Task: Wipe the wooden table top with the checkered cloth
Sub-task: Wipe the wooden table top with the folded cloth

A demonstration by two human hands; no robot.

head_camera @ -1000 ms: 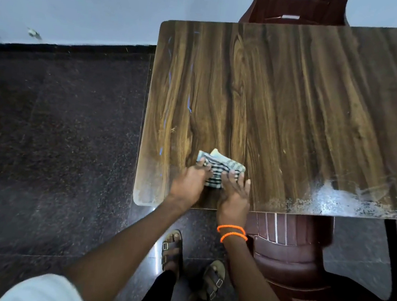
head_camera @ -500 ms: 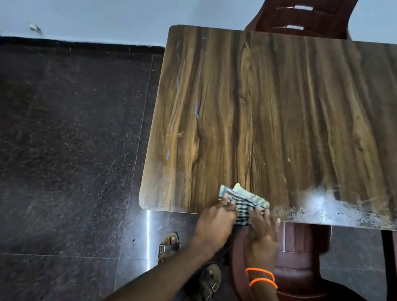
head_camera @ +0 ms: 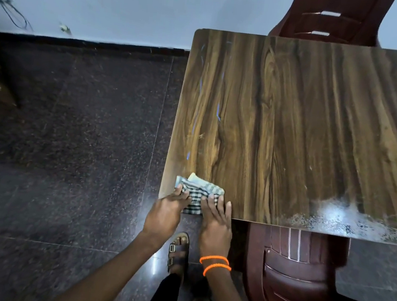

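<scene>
The folded black-and-white checkered cloth [head_camera: 199, 192] lies at the near left corner of the wooden table top [head_camera: 301, 127]. My left hand [head_camera: 165, 214] presses on the cloth's left part at the table corner. My right hand [head_camera: 216, 223], with two orange bands at the wrist, lies flat on the cloth's right part, fingers spread over the near edge. Both palms hang off the table edge. A whitish dusty smear [head_camera: 348, 218] runs along the near edge to the right.
A dark red plastic chair [head_camera: 301, 281] stands tucked under the near side, right of my hands. Another red chair [head_camera: 331, 19] is at the far side by the pale wall. Dark speckled floor tiles [head_camera: 69, 148] spread to the left. My sandalled foot [head_camera: 178, 252] is below.
Both hands slid the cloth along the near edge, first right, then back left to the table's near left corner. The view shifted, so the table now sits further right.
</scene>
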